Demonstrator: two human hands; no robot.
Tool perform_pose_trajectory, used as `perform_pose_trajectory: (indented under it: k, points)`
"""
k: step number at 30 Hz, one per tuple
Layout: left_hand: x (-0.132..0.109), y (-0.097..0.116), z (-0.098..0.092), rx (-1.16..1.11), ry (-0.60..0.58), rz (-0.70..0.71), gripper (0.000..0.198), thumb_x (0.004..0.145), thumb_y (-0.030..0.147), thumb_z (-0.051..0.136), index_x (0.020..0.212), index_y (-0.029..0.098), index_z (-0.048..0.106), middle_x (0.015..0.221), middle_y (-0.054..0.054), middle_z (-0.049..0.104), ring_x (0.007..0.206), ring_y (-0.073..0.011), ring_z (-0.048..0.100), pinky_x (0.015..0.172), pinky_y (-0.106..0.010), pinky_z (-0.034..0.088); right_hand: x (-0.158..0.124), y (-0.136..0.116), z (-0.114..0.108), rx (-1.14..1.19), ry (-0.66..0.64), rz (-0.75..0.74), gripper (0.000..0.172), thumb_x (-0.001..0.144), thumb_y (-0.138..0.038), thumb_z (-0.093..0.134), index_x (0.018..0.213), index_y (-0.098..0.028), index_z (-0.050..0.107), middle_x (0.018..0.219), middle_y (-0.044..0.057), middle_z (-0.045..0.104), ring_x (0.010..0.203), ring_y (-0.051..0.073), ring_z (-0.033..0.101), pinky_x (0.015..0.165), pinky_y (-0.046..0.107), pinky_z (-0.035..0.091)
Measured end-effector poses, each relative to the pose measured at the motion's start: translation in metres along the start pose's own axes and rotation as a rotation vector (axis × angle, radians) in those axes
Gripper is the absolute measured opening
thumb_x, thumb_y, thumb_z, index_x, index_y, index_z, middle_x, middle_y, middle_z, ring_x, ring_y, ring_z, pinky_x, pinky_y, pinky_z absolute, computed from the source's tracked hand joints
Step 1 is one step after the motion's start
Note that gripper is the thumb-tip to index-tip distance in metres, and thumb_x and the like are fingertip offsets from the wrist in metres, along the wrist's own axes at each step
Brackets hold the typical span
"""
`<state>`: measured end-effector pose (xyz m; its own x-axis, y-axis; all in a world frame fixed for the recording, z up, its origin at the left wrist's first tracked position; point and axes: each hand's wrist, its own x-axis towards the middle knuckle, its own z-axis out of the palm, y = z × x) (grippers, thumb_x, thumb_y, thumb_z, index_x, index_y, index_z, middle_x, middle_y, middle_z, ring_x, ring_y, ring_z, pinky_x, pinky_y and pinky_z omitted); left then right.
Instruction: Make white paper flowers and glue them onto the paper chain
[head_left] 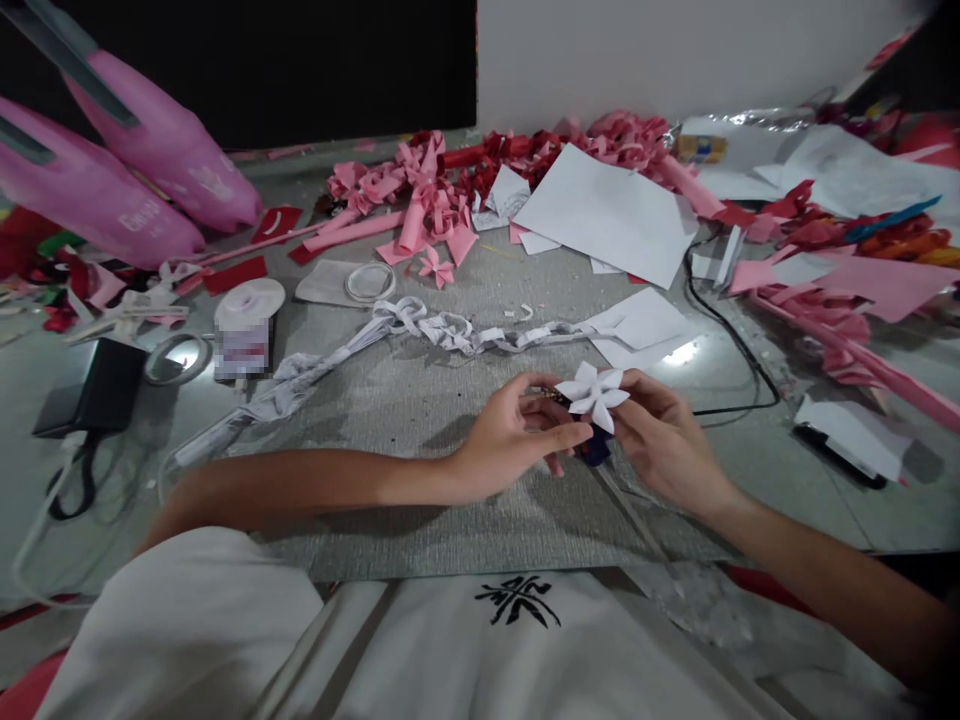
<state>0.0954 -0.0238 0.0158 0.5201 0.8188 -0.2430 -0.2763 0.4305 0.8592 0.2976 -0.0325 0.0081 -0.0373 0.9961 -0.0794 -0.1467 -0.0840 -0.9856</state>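
Note:
A white folded paper flower (593, 395) with pointed petals is held up between my two hands, above the table's near part. My left hand (517, 435) is closed on it from the left, thumb at the lower petals. From the right, the fingers of my right hand (664, 440) close on the flower's other side, partly hidden behind it. A small dark blue thing (594, 448) shows just under the flower, between the hands. Beyond them, a chain of twisted white paper (465, 335) lies across the table, reaching a white sheet (645, 325).
Pink and red paper pieces (431, 190) are heaped along the back. A large white sheet (607, 210) lies before them. Two pink bottles (150, 150) stand at the left, near a black box (94, 385) and tape rolls (178, 358). A black cable (739, 345) curves at right.

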Motion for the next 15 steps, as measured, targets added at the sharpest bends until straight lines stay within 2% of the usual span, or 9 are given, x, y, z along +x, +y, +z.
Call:
perform_pose_trajectory:
  k: [2, 6, 10, 15]
  points:
    - [0.002, -0.001, 0.002, -0.074, -0.031, -0.044, 0.061, 0.075, 0.043, 0.093, 0.114, 0.016, 0.055, 0.092, -0.006, 0.07, 0.069, -0.0173, 0.07, 0.055, -0.031, 0.061, -0.002, 0.005, 0.002, 0.015, 0.029, 0.016, 0.02, 0.084, -0.039, 0.084, 0.089, -0.025, 0.071, 0.107, 0.001, 0.074, 0.086, 0.013, 0.07, 0.073, 0.024, 0.057]
    - [0.007, -0.004, 0.005, -0.164, -0.009, -0.031, 0.053, 0.075, 0.041, 0.093, 0.104, 0.013, 0.059, 0.088, -0.005, 0.071, 0.07, -0.0178, 0.074, 0.059, -0.033, 0.065, -0.007, 0.012, 0.004, 0.04, 0.04, 0.076, 0.019, 0.084, -0.038, 0.084, 0.097, -0.027, 0.076, 0.103, 0.0, 0.075, 0.086, 0.013, 0.069, 0.073, 0.024, 0.056]
    - [0.008, -0.004, 0.007, -0.189, 0.002, -0.011, 0.05, 0.075, 0.039, 0.094, 0.101, 0.012, 0.062, 0.086, -0.004, 0.07, 0.069, -0.0167, 0.074, 0.06, -0.032, 0.066, -0.008, 0.012, 0.002, 0.051, 0.004, 0.022, 0.019, 0.086, -0.035, 0.084, 0.102, -0.029, 0.077, 0.113, 0.001, 0.076, 0.093, 0.015, 0.071, 0.076, 0.027, 0.058]
    - [0.008, -0.003, 0.012, -0.204, -0.024, -0.014, 0.049, 0.074, 0.039, 0.095, 0.099, 0.011, 0.063, 0.083, -0.005, 0.072, 0.067, -0.0162, 0.073, 0.06, -0.032, 0.066, -0.008, 0.004, 0.002, 0.165, -0.094, 0.031, 0.019, 0.087, -0.04, 0.083, 0.104, -0.032, 0.078, 0.095, 0.0, 0.076, 0.074, 0.016, 0.068, 0.064, 0.031, 0.058]
